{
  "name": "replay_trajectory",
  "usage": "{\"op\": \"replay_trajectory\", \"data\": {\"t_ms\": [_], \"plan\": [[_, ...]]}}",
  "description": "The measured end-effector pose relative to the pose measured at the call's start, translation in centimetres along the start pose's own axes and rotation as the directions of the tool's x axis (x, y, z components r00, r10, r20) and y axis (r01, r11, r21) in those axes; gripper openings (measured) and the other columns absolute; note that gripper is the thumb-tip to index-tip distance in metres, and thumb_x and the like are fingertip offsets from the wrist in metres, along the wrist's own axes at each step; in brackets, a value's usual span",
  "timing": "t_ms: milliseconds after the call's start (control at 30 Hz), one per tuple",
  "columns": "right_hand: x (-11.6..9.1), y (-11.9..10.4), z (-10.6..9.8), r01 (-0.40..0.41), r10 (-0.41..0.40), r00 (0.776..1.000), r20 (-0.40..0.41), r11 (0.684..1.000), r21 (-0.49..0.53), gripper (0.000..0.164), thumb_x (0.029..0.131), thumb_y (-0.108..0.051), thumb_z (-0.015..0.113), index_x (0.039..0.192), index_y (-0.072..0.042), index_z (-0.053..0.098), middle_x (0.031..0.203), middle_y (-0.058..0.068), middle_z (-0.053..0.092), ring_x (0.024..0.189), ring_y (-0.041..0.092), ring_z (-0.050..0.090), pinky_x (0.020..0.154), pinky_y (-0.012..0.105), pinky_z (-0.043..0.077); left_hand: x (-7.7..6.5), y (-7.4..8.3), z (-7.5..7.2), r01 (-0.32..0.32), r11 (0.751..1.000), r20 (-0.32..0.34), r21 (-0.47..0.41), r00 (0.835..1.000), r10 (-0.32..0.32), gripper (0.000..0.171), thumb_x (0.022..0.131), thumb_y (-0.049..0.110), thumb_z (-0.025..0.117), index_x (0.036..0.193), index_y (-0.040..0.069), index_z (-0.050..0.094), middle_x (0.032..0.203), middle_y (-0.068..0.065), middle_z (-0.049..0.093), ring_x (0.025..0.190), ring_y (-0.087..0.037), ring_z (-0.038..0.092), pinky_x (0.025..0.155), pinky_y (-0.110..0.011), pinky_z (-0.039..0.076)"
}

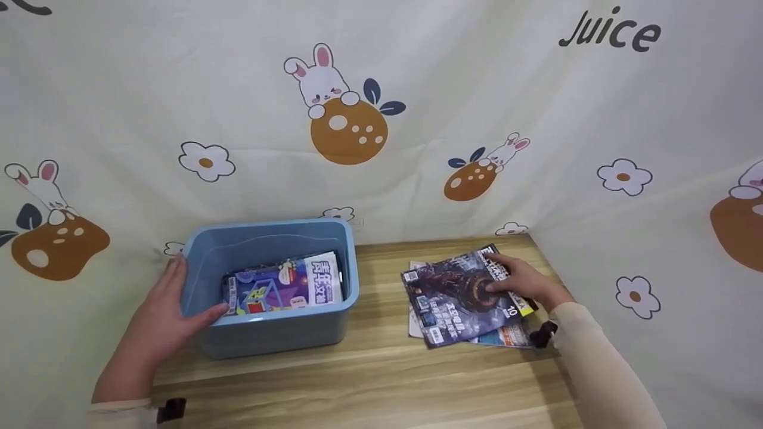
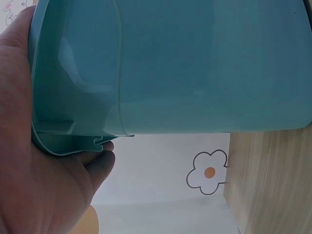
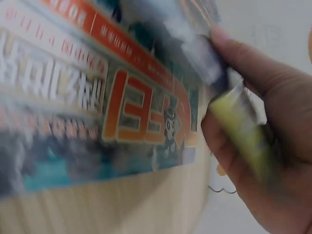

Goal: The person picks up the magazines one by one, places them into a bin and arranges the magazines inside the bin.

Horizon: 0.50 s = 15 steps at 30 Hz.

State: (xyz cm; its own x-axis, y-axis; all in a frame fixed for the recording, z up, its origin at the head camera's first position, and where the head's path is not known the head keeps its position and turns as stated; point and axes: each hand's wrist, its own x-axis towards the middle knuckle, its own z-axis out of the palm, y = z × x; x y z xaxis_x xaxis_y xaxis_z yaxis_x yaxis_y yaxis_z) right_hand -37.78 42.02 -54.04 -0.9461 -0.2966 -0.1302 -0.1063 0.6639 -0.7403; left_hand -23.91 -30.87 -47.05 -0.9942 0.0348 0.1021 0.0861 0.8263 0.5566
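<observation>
A blue plastic bin (image 1: 274, 330) stands on the table at centre left, with several magazines (image 1: 280, 289) lying inside it. My left hand (image 1: 164, 322) grips the bin's left rim, thumb over the front corner; in the left wrist view the fingers (image 2: 101, 168) curl round beneath the rim. On the right, my right hand (image 1: 524, 283) pinches the right edge of a dark-covered magazine (image 1: 447, 298). The right wrist view shows this edge, with a yellow patch (image 3: 239, 129), between thumb and fingers. Under it lies another magazine (image 3: 141, 107) with orange lettering, partly hidden.
The wood-grain table (image 1: 381, 381) runs under both bin and magazines. A pale cloth (image 1: 417, 71) printed with rabbits, oranges and flowers hangs close behind and along the sides. The bin's back wall stands near this cloth.
</observation>
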Motion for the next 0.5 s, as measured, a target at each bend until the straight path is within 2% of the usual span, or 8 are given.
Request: {"op": "replay_trajectory", "data": {"t_ms": [100, 233, 367, 433, 467, 500], "plan": [[-0.6, 0.5, 0.3, -0.005, 0.001, 1.000, 0.027, 0.992, 0.125, 0.089, 0.098, -0.022, 0.087, 0.172, -0.010, 0.040, 0.168, 0.029, 0.044, 0.138, 0.039, 0.059, 0.113, 0.043, 0.051, 0.0, 0.1, 0.0, 0.001, 1.000, -0.001, 0.002, 1.000, -0.001, 0.134, 0.095, 0.075, 0.073, 0.176, 0.005, -0.007, 0.182, -0.026, -0.007, 0.164, -0.060, 0.004, 0.113, -0.090, 0.023], [-1.2, 0.9, 0.9, -0.022, 0.007, 0.999, 0.052, 0.956, 0.294, 0.087, 0.102, -0.013, 0.082, 0.174, -0.010, 0.035, 0.170, 0.030, 0.038, 0.139, 0.041, 0.058, 0.102, 0.032, 0.059, -0.2, 0.1, 0.1, 0.005, 1.000, 0.009, 0.009, 1.000, -0.005, 0.134, 0.094, 0.075, 0.074, 0.176, 0.004, -0.007, 0.182, -0.027, -0.006, 0.164, -0.061, 0.005, 0.113, -0.090, 0.024], [-1.3, 0.5, 1.2, 0.010, -0.012, 1.000, 0.003, 0.929, 0.370, 0.086, 0.102, -0.011, 0.081, 0.174, -0.011, 0.035, 0.180, 0.024, 0.022, 0.160, 0.040, 0.031, 0.108, 0.017, 0.047, -0.3, 0.1, 0.0, -0.003, 1.000, 0.007, 0.007, 1.000, 0.003, 0.134, 0.095, 0.073, 0.075, 0.175, 0.002, -0.005, 0.182, -0.029, -0.005, 0.164, -0.060, 0.006, 0.115, -0.089, 0.023], [-1.2, 0.1, 1.2, 0.026, -0.014, 0.999, -0.031, 0.915, 0.403, 0.085, 0.101, -0.010, 0.081, 0.174, -0.013, 0.037, 0.183, 0.020, 0.018, 0.164, 0.038, 0.021, 0.108, 0.014, 0.044, -0.3, 0.3, -0.1, -0.003, 1.000, 0.001, 0.005, 1.000, 0.003, 0.134, 0.094, 0.073, 0.075, 0.176, 0.002, -0.004, 0.182, -0.029, -0.005, 0.164, -0.060, 0.006, 0.116, -0.088, 0.023], [-1.2, -0.2, 1.3, 0.039, -0.020, 0.998, -0.052, 0.910, 0.413, 0.085, 0.101, -0.010, 0.082, 0.174, -0.012, 0.038, 0.183, 0.020, 0.017, 0.166, 0.035, 0.016, 0.108, 0.012, 0.041, -0.3, 0.3, -0.2, -0.004, 1.000, -0.003, 0.003, 1.000, 0.004, 0.133, 0.094, 0.073, 0.075, 0.176, 0.002, -0.004, 0.182, -0.029, -0.005, 0.164, -0.060, 0.006, 0.116, -0.088, 0.023], [-1.1, -0.5, 1.3, 0.042, -0.019, 0.998, -0.059, 0.899, 0.435, 0.085, 0.101, -0.009, 0.081, 0.174, -0.013, 0.037, 0.183, 0.019, 0.017, 0.165, 0.037, 0.018, 0.108, 0.014, 0.044, -0.3, 0.3, -0.2, -0.001, 1.000, -0.006, 0.000, 1.000, 0.001, 0.134, 0.094, 0.073, 0.075, 0.176, 0.003, -0.005, 0.182, -0.028, -0.005, 0.164, -0.060, 0.005, 0.116, -0.088, 0.023]]}}
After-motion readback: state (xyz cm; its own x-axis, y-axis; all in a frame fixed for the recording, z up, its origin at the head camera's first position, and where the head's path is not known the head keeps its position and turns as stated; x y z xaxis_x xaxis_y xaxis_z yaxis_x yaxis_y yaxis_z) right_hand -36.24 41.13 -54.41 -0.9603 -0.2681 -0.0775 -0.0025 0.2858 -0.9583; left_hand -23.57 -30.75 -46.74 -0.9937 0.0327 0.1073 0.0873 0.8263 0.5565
